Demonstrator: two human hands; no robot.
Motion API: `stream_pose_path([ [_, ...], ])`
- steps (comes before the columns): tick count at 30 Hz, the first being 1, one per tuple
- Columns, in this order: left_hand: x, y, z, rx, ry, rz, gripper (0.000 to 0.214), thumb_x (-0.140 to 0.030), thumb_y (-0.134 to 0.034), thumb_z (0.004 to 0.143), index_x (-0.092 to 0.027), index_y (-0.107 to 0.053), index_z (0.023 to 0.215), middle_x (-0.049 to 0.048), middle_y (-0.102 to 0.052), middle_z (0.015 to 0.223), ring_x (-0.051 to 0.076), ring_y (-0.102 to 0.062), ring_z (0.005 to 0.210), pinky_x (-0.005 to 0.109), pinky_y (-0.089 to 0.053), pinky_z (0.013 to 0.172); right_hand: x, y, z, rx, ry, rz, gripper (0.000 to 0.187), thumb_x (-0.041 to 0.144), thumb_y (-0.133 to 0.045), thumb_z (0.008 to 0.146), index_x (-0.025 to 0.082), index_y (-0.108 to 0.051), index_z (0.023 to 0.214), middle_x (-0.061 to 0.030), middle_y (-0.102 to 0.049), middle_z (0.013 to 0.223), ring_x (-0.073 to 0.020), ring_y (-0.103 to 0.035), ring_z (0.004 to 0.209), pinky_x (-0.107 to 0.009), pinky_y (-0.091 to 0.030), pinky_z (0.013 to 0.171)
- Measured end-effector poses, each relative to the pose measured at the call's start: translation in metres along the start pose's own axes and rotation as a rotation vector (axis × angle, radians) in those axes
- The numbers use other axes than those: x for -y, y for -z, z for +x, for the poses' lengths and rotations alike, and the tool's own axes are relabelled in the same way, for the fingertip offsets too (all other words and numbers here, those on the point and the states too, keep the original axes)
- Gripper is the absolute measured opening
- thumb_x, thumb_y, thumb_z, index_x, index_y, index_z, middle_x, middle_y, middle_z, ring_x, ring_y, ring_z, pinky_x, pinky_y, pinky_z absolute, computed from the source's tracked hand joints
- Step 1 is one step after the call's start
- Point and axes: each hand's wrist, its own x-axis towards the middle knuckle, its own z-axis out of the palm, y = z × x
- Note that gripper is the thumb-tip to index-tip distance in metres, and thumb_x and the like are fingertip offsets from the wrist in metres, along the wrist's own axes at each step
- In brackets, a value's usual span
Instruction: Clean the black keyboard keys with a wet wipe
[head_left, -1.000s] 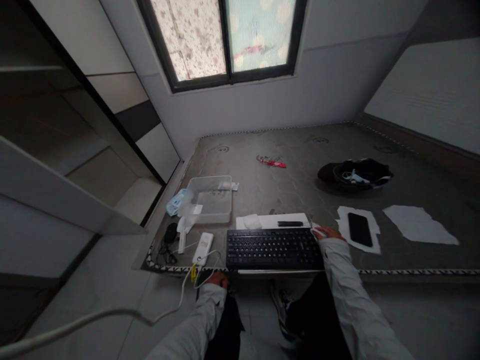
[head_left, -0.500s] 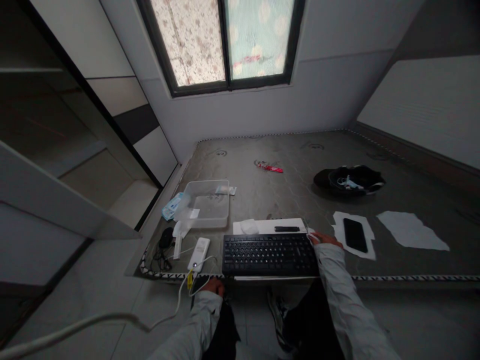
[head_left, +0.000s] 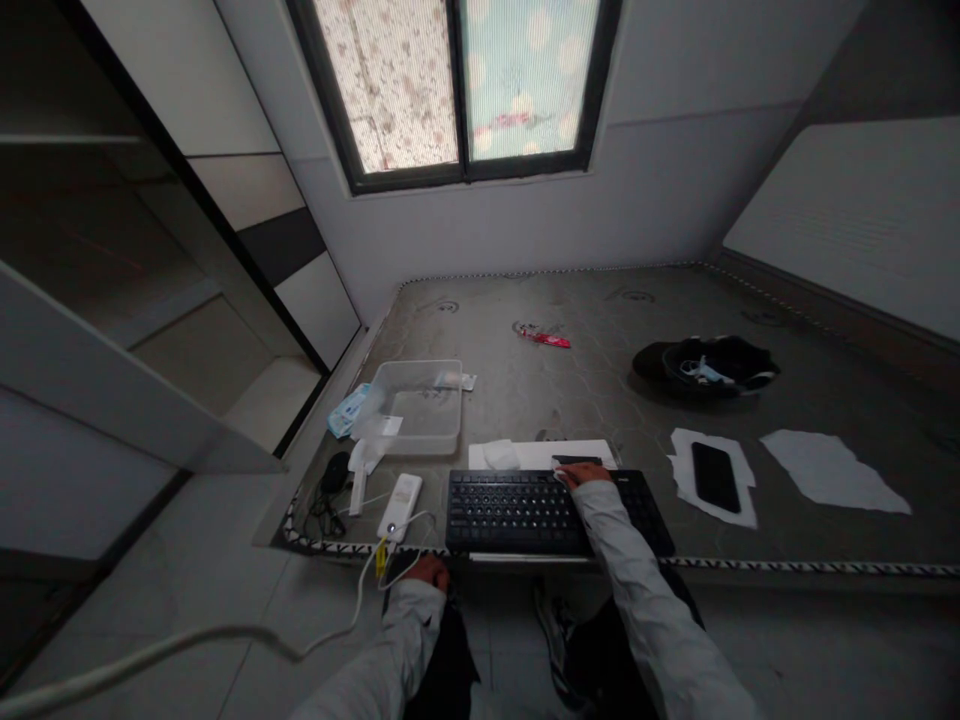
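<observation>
A right hand [head_left: 581,476] was laid across a black keyboard [head_left: 517,518] at the near edge of a mattress [head_left: 480,330].

Its fingers [head_left: 564,474] were curled at the keyboard's far edge, just beside a slim black bar [head_left: 576,461]; whether they were clamped on it could not be told. Below the keyboard's left end, the left hand [head_left: 429,572] was kept low, its fingers hidden. A white corded device [head_left: 400,507] had been left beside the keyboard, apparently within easy reach.
</observation>
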Motion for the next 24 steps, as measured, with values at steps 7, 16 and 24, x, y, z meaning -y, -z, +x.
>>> stream_pose_path([
  [7,0.001,-0.003,-0.003,-0.059,-0.039,-0.031,0.024,-0.018,-0.047,0.081,-0.024,-0.07,0.081,0.0031,-0.07,0.095,0.02,-0.064,0.095,0.031,-0.049,0.088,0.062,-0.009,0.001,0.026,0.077,0.009,0.026,0.037,-0.055,0.089,0.031,-0.074,0.106,-0.0058,-0.073,0.103,-0.0198,-0.064,0.099,-0.029,-0.043,0.087],
  [16,0.0,0.001,-0.004,-0.047,-0.055,-0.02,0.022,-0.018,-0.048,0.081,-0.025,-0.068,0.079,0.002,-0.07,0.094,0.02,-0.063,0.094,0.029,-0.048,0.088,0.123,-0.02,-0.005,0.054,0.204,0.052,0.031,0.025,-0.05,0.091,0.03,-0.069,0.115,-0.0035,-0.067,0.121,-0.0179,-0.058,0.115,-0.027,-0.04,0.093],
  [24,0.005,0.001,-0.002,-0.004,-0.046,0.019,0.024,-0.021,-0.045,0.083,-0.021,-0.068,0.083,0.0027,-0.068,0.096,0.018,-0.063,0.095,0.027,-0.045,0.086,0.063,0.003,-0.015,0.016,0.125,0.018,0.033,0.022,-0.046,0.092,0.033,-0.069,0.115,-0.002,-0.067,0.122,-0.0211,-0.057,0.117,-0.033,-0.038,0.096],
])
